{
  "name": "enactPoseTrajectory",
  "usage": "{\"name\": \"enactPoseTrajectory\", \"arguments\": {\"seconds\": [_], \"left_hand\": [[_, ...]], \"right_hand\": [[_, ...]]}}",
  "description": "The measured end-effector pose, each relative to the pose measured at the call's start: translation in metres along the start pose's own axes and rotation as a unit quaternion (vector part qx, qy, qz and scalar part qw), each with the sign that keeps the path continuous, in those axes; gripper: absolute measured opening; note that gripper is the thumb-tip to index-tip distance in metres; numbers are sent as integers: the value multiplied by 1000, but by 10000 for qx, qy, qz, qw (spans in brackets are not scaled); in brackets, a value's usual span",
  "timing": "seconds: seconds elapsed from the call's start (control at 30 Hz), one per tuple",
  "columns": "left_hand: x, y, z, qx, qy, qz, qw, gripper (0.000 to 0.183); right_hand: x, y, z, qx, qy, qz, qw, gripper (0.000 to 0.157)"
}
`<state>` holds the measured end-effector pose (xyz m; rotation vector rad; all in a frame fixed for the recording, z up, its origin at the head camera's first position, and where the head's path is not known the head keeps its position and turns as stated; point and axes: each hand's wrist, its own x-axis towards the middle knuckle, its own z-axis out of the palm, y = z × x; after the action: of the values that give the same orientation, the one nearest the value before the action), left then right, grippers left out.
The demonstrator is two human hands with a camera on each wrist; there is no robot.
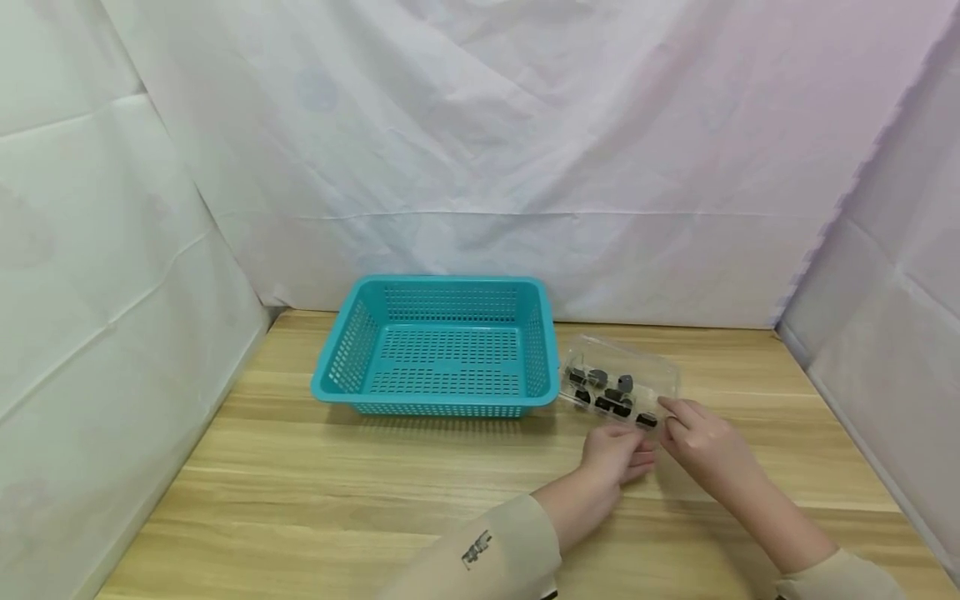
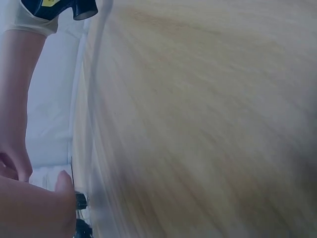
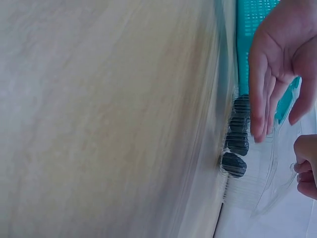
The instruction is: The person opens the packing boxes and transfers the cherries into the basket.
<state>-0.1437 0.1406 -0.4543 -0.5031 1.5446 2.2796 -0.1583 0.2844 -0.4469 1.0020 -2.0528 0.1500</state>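
A clear plastic box [image 1: 647,372] lies on the table with several small black rounded pieces [image 1: 615,396] inside; their kind is not plain. In the right wrist view its clear lid [image 3: 277,186] stands at an angle to the ridged base. My right hand [image 1: 708,442] is at the box's near right corner. There its curled fingers [image 3: 304,183] pinch the edge of the lid. The left hand [image 1: 611,462] is at the front side of the box, its fingers extended and the thumb apart from them. In the left wrist view only part of the box's contents shows.
A turquoise plastic basket [image 1: 435,408] with perforated walls stands directly left of the box. The wooden table [image 1: 337,492] is bounded by a white cloth [image 1: 510,250] behind and white panels on both sides.
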Motion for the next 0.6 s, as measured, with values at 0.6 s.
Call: {"name": "enactPoseTrajectory", "arguments": {"seconds": [0.6], "left_hand": [[-3, 13, -28, 174, 539, 183, 9982, 34]], "right_hand": [[-3, 4, -12, -166, 134, 528, 9984, 41]]}}
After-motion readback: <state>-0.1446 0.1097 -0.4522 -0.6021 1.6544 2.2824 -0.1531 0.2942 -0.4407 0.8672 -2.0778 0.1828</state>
